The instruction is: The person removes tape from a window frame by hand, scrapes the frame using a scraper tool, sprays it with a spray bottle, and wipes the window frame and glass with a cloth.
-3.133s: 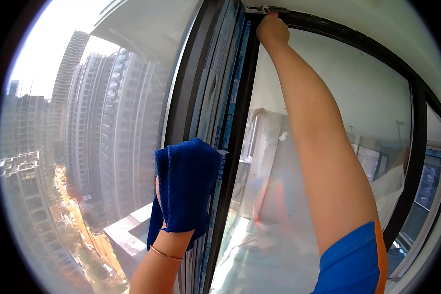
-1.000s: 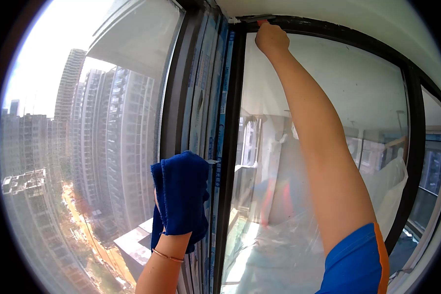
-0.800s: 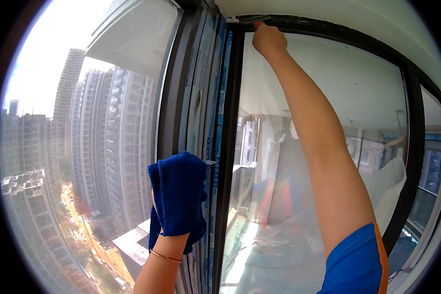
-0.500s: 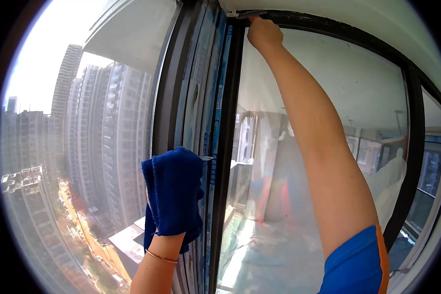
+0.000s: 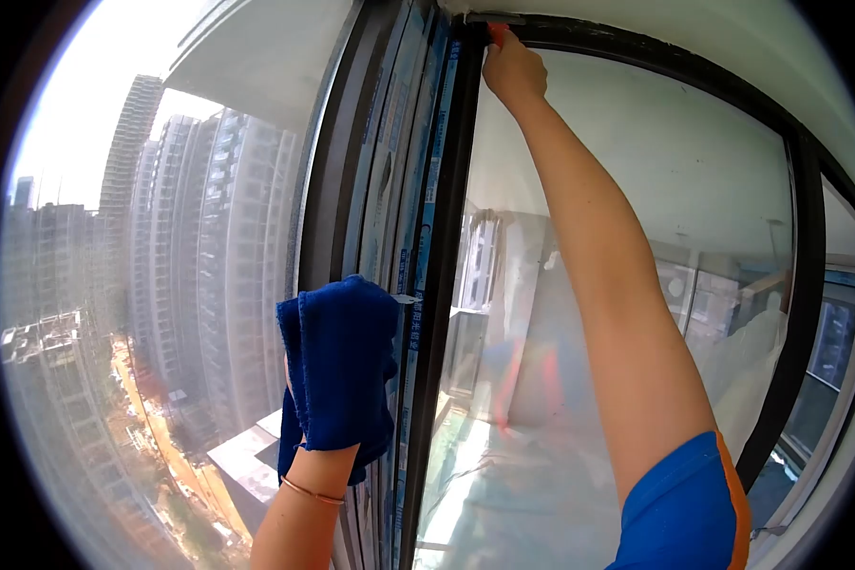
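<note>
Blue cloth [image 5: 342,366] drapes over most of the left hand [image 5: 325,463], leaving mainly the wrist and its thin bracelet [image 5: 312,491] in view, so I cannot tell whether the fingers beneath are gripping or only covered. The right hand [image 5: 516,71] is well apart from it, stretched up to the corner and closed around the handle of a red-handled tool [image 5: 497,35], whose thin grey blade [image 5: 496,18] lies close along the dark top rail [image 5: 636,52], just under the pale ceiling [image 5: 779,62]; whether its edge touches is too small to tell. With the arm at nearly full reach, control probably comes from the wrist more than the shoulder, so short, light strokes should serve better than long pushes. The blade would do best held low and in line with the rail, as a steep angle might gouge the ceiling or scratch the dark finish, and a slip downward could meet the glass pane [image 5: 693,161]. Easing off near the corner seems wise, where the rail meets the upright profiles [image 5: 375,190] and their printed blue film [image 5: 434,171], which a stray edge could nick. Beside the cloth, a small pale flap [image 5: 407,299] sticks out by that film; what it belongs to is unclear. Beyond the uprights, on the left, towers [image 5: 176,209] show through hazy outer glass [image 5: 266,66].
</note>
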A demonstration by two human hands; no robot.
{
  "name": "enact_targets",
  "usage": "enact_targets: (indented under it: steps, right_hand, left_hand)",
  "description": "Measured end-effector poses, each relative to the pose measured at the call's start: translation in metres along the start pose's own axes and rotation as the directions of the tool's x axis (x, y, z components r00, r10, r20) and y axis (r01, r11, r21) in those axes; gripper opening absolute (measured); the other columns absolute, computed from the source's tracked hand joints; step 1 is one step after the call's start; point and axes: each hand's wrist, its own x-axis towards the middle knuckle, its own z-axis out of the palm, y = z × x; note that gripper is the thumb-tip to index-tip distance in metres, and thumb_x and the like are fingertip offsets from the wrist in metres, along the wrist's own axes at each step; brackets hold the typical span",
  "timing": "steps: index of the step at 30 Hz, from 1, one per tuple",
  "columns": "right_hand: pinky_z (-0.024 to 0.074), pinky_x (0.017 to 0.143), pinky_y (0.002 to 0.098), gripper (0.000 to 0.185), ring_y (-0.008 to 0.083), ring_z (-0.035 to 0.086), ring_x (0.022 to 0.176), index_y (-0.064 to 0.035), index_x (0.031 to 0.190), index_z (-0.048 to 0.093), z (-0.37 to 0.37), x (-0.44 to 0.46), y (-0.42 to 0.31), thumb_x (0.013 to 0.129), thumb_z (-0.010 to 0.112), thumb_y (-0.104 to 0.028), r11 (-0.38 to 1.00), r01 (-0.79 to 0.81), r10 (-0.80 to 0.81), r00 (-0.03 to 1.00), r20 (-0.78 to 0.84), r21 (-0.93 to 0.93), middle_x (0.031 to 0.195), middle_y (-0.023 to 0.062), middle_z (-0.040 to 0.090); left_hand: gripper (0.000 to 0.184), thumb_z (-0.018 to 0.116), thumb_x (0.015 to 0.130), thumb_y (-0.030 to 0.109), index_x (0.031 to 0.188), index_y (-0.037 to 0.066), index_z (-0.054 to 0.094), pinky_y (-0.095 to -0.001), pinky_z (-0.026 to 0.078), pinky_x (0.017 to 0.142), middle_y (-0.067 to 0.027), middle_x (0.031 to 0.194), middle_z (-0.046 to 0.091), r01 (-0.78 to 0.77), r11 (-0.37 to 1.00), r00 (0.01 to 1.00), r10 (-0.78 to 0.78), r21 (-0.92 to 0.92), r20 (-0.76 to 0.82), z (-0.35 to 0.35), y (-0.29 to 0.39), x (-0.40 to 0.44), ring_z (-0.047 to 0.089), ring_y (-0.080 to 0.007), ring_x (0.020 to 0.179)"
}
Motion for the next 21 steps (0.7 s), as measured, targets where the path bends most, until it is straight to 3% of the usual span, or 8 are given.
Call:
enact_targets:
  steps: [2, 4, 6, 11, 16, 19, 20, 21]
  right_hand:
    - [0.0518, 0.082, 0.0481, 0.046, 0.0413, 0.067, 0.091, -0.0028, 0.134, 0.048, -0.015, -0.030, 0.006, 0.095, 0.050, -0.028, 0.996, 0.004, -0.002, 1.000, -0.017, 0.088, 0.099, 0.0238, 0.068]
    - [0.0531, 0.071, 0.0482, 0.045, 0.0404, 0.067, 0.079, 0.0000, 0.132, 0.044, -0.037, -0.078, 0.015, 0.094, 0.052, -0.023, 0.987, 0.013, -0.010, 1.000, -0.019, 0.163, 0.088, 0.0250, 0.067]
    - [0.0524, 0.076, 0.0451, 0.046, 0.0405, 0.066, 0.083, 0.0034, 0.131, 0.045, -0.072, -0.143, 0.019, 0.094, 0.053, -0.022, 0.967, -0.003, -0.003, 1.000, 0.023, 0.255, 0.094, 0.0264, 0.066]
    - [0.0497, 0.074, 0.0390, 0.036, 0.0325, 0.062, 0.082, 0.0008, 0.122, 0.052, -0.183, -0.302, 0.022, 0.090, 0.061, -0.013, 0.836, -0.313, 0.161, 0.925, 0.344, 0.451, 0.098, 0.0188, 0.063]
    - [0.0484, 0.070, 0.0308, 0.033, 0.0167, 0.058, 0.076, -0.0006, 0.120, 0.050, -0.285, -0.419, 0.029, 0.092, 0.062, -0.014, 0.597, -0.697, 0.381, 0.682, 0.624, 0.397, 0.092, 0.0098, 0.060]
    - [0.0465, 0.066, 0.0252, 0.037, 0.0098, 0.055, 0.073, -0.0007, 0.122, 0.047, -0.328, -0.472, 0.023, 0.095, 0.061, -0.020, 0.233, -0.909, 0.435, 0.416, 0.798, 0.347, 0.088, 0.0029, 0.055]
    - [0.0459, 0.064, 0.0249, 0.038, 0.0094, 0.055, 0.072, 0.0000, 0.122, 0.045, -0.338, -0.484, 0.019, 0.095, 0.061, -0.023, 0.158, -0.937, 0.412, 0.349, 0.842, 0.311, 0.088, 0.0036, 0.054]
    - [0.0466, 0.066, 0.0252, 0.038, 0.0094, 0.055, 0.073, 0.0000, 0.123, 0.045, -0.346, -0.498, 0.014, 0.096, 0.060, -0.023, 0.108, -0.953, 0.388, 0.304, 0.870, 0.284, 0.089, 0.0044, 0.055]
  left_hand:
    - [0.039, 0.052, 0.099, 0.027, 0.128, 0.001, 0.048, -0.0375, 0.042, 0.105, -0.0160, 0.130, 0.050, -0.100, 0.986, 0.982, 0.076, -0.134, -0.172, 0.014, -0.020, -0.005, 0.050, -0.0272, 0.121]
    - [0.025, 0.062, 0.093, 0.027, 0.104, 0.006, 0.054, -0.0368, 0.039, 0.098, -0.0107, 0.105, 0.048, -0.202, 0.910, 0.898, 0.320, 0.363, -0.302, 0.009, -0.016, -0.004, 0.048, -0.0234, 0.103]
    - [0.022, 0.067, 0.089, 0.028, 0.093, 0.009, 0.056, -0.0360, 0.035, 0.095, -0.0097, 0.095, 0.047, -0.013, 0.857, 0.998, 0.043, 0.515, -0.046, -0.010, 0.021, 0.004, 0.046, -0.0230, 0.095]
    - [0.027, 0.067, 0.088, 0.026, 0.104, 0.006, 0.060, -0.0414, 0.035, 0.105, -0.0131, 0.108, 0.054, -0.196, 0.770, 0.850, 0.442, 0.607, -0.286, -0.005, 0.007, -0.007, 0.049, -0.0294, 0.109]
    - [0.041, 0.064, 0.090, 0.016, 0.128, 0.004, 0.055, -0.0399, 0.035, 0.112, -0.0142, 0.131, 0.056, -0.379, 0.895, 0.835, 0.440, 0.235, -0.329, -0.026, 0.006, -0.024, 0.049, -0.0286, 0.126]
    - [0.034, 0.067, 0.085, 0.006, 0.118, 0.004, 0.057, -0.0344, 0.047, 0.093, -0.0095, 0.112, 0.061, -0.162, 0.986, 0.977, 0.167, 0.047, -0.130, -0.021, 0.028, -0.111, 0.059, -0.0269, 0.102]
    - [0.036, 0.068, 0.082, 0.006, 0.117, 0.004, 0.057, -0.0331, 0.048, 0.090, -0.0094, 0.110, 0.061, 0.193, 0.822, 0.981, -0.166, -0.535, 0.099, -0.014, 0.046, -0.140, 0.060, -0.0240, 0.099]
    - [0.038, 0.069, 0.080, 0.005, 0.116, 0.004, 0.057, -0.0318, 0.049, 0.087, -0.0093, 0.109, 0.061, 0.527, 0.265, 0.838, -0.320, -0.808, 0.441, -0.006, 0.068, -0.171, 0.061, -0.0211, 0.096]
